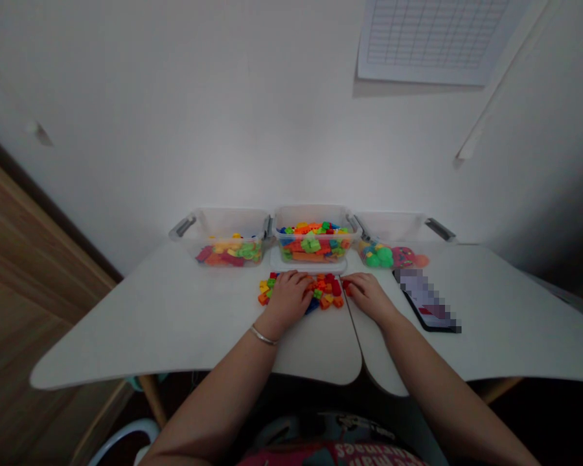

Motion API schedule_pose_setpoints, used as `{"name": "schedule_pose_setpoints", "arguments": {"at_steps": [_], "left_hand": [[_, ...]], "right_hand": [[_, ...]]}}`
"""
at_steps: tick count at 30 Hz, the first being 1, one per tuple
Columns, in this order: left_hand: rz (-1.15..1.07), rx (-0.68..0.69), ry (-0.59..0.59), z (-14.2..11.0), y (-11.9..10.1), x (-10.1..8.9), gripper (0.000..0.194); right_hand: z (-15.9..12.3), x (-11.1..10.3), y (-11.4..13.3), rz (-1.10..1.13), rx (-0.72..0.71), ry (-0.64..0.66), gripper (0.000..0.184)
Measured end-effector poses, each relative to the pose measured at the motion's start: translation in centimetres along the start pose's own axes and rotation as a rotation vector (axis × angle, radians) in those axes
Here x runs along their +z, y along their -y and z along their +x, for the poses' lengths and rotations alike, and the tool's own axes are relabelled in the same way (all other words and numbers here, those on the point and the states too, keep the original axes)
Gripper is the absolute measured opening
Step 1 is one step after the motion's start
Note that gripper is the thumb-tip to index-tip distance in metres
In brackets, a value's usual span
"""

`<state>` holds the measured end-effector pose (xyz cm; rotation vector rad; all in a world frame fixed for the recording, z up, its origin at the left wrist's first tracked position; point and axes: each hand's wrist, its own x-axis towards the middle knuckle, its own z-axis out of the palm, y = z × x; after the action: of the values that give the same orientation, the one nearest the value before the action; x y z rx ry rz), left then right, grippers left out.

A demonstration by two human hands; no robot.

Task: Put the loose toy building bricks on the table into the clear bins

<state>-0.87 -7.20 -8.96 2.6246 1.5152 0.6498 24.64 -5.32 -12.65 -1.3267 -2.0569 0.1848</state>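
Note:
A loose pile of small plastic building blocks [324, 294] in red, orange, yellow, green and blue lies on the white table [175, 330], just in front of me. My left hand [287, 301] rests palm down on the pile's left side and hides part of it. My right hand [366, 298] lies palm down at the pile's right edge, its fingertips on or beside a red block [346, 287]. Neither hand's palm shows, so I cannot tell whether either holds a block. A silver bangle [263, 335] circles my left wrist.
Several clear plastic bins with grey handles stand along the wall: the left one [223, 223], the middle one [315, 220] on a white tray [308, 264], and the right one [391, 226]. All hold toy pieces. A phone [427, 301] lies to the right of my right hand.

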Motion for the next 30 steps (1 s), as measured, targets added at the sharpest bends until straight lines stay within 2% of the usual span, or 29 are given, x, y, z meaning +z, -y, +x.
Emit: {"name": "schedule_pose_setpoints", "arguments": {"at_steps": [6, 11, 17, 23, 30], "left_hand": [[0.008, -0.012, 0.002, -0.1, -0.1, -0.1, 0.033], [0.012, 0.014, -0.003, -0.1, 0.0, -0.1, 0.034], [0.016, 0.004, -0.008, 0.0, 0.0, -0.1, 0.033], [0.008, -0.001, 0.001, -0.1, -0.1, -0.2, 0.034], [-0.007, -0.005, 0.0, -0.1, -0.1, -0.1, 0.034]], "right_hand": [[-0.1, -0.3, -0.3, -0.03, 0.027, 0.014, 0.043], [-0.1, -0.9, -0.2, -0.035, 0.096, 0.03, 0.034], [-0.2, -1.4, 0.8, -0.126, 0.06, 0.06, 0.041], [-0.1, -1.0, 0.7, -0.151, 0.048, 0.073, 0.023], [0.3, -0.2, 0.8, -0.058, 0.048, 0.033, 0.025]]}}
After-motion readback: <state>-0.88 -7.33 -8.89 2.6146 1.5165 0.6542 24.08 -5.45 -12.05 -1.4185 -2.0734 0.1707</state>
